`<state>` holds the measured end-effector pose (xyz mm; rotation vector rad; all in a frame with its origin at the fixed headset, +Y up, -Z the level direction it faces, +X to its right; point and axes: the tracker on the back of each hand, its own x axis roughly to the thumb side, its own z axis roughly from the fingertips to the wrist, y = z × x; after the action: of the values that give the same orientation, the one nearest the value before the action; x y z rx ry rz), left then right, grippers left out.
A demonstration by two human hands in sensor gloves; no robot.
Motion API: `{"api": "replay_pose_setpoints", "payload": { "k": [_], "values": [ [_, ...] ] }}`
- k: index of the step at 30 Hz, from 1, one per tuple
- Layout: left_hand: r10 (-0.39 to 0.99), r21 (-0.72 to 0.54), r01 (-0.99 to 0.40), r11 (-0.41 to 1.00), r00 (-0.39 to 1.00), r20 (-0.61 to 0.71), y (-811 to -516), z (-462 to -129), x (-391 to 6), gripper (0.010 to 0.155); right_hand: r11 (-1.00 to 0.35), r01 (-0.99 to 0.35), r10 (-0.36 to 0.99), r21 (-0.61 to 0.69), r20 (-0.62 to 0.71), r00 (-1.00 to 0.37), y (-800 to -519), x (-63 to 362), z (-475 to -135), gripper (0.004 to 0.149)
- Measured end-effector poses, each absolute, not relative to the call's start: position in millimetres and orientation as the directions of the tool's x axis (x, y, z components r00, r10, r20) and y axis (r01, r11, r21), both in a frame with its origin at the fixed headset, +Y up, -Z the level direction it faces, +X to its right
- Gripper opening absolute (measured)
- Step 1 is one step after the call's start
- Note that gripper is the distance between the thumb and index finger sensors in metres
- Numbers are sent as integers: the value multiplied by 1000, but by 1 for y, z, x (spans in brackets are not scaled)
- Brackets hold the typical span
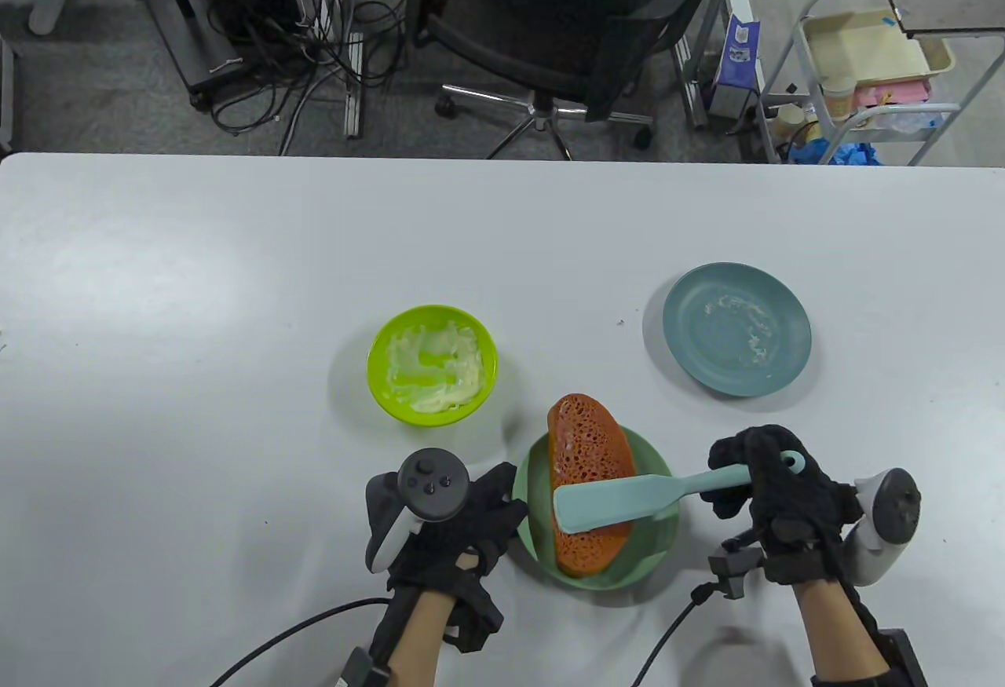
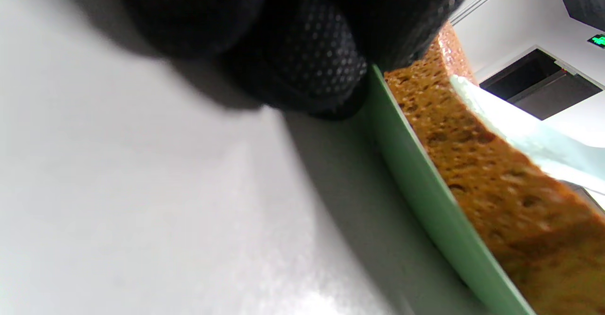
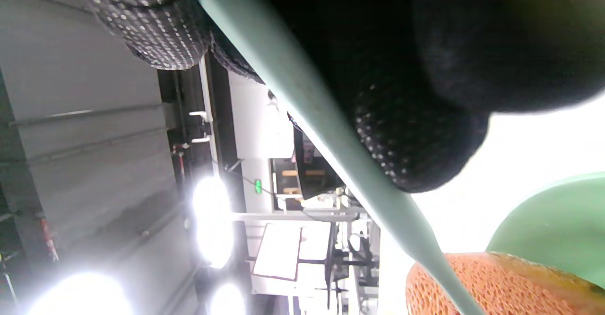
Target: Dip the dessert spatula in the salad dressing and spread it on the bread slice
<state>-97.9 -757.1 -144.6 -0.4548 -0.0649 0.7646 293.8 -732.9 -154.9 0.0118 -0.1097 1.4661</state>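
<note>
Pale teal, the dessert spatula (image 1: 620, 500) lies with its broad blade flat across the lower half of the bread slice (image 1: 587, 483), its handle running out to the right into the right hand (image 1: 785, 506), whose grip is closed around the handle near its ringed end. The orange-brown, porous bread slice rests on the light green plate (image 1: 659, 553), its far end overhanging the plate's rim. The left hand (image 1: 455, 522) rests on the white surface (image 1: 235, 286) just beside the plate; in the left wrist view its fingertips (image 2: 312, 64) touch the plate's left rim, holding nothing, fingers loosely spread. Behind and to the left of the plate, apart from it, stands the lime green bowl (image 1: 433, 363) with creamy salad dressing (image 1: 440, 373) smeared around its inside. Further right sits a blue-grey plate (image 1: 736, 328) with pale smears on it.
</note>
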Motion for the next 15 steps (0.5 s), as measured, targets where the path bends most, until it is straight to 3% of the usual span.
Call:
{"api": "replay_pose_setpoints", "payload": {
  "k": [7,15],
  "values": [
    [681,-420,-653,630,725,-106,-757,-145,-98,56,105,-992,991,-65,94,99,-730,310,-159,40],
    [681,-420,-653,630,725,-106,-757,-145,-98,56,111,-979,990,-169,101,95,-728,344,-158,40]
  ]
}}
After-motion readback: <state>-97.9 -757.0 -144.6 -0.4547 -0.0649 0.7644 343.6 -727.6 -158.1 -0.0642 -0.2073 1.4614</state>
